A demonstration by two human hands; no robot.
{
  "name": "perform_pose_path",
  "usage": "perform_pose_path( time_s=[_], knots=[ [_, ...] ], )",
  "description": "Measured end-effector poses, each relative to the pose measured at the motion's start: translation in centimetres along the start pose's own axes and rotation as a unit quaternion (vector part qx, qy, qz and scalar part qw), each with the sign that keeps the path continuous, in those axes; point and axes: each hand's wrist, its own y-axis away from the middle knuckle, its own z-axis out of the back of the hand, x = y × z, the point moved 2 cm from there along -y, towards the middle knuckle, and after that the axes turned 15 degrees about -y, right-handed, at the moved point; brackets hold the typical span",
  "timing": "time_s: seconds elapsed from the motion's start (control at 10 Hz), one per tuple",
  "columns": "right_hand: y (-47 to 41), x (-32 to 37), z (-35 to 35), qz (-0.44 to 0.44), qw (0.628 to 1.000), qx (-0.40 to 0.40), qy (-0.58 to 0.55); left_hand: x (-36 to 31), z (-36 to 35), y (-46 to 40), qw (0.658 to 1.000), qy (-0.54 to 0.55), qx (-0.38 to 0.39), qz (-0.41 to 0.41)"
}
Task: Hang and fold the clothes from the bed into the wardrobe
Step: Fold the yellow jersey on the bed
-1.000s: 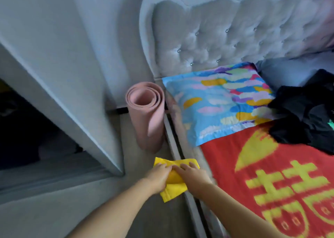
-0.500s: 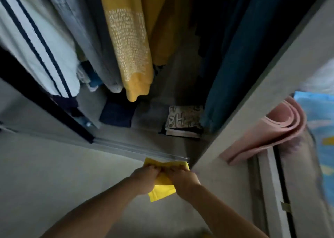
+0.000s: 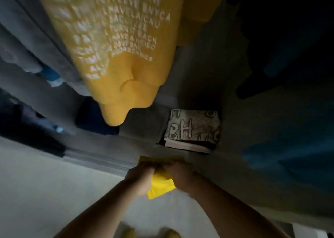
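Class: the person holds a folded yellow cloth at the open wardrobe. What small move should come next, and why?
Probably reach forward and set the folded yellow cloth, held by the left hand and right hand, on the wardrobe floor beside the printed folded stack; bare floor shows there.

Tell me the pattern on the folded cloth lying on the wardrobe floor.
Head view: the folded cloth is pale with large outlined letters, "B" and "H" readable.
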Motion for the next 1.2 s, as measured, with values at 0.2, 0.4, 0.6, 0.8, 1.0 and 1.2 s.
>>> perform_pose_path(
  time_s=[0.2, 0.4, 0.6, 0.8, 1.0, 1.2],
  knots=[
    [-9.3, -6.0, 5.7, -0.023, 0.995, -0.087, 0.048, 1.3, 4.2, -13.2, 0.99, -0.039, -0.13, 0.029],
    [-11.7, -12.3, 12.8, -0.069, 0.959, -0.259, 0.097, -2.8, 9.6, -24.0, 0.934, -0.15, -0.323, -0.025],
    [-17.8, -20.7, 1.0, -0.152, 0.961, -0.225, 0.043, -5.3, -0.8, -31.8, 0.938, -0.115, -0.313, -0.095],
    [-19.0, -22.5, -3.7, -0.134, 0.958, -0.255, -0.015, -5.2, -4.6, -33.4, 0.969, -0.098, -0.202, -0.104],
    [-16.8, -18.9, -0.7, -0.187, 0.966, -0.172, -0.054, -4.0, -1.3, -29.8, 0.957, -0.172, -0.189, -0.139],
    [-12.1, -11.0, -0.3, -0.16, 0.978, -0.113, -0.065, -2.0, 0.6, -20.7, 0.962, -0.202, -0.1, -0.152]
  ],
)
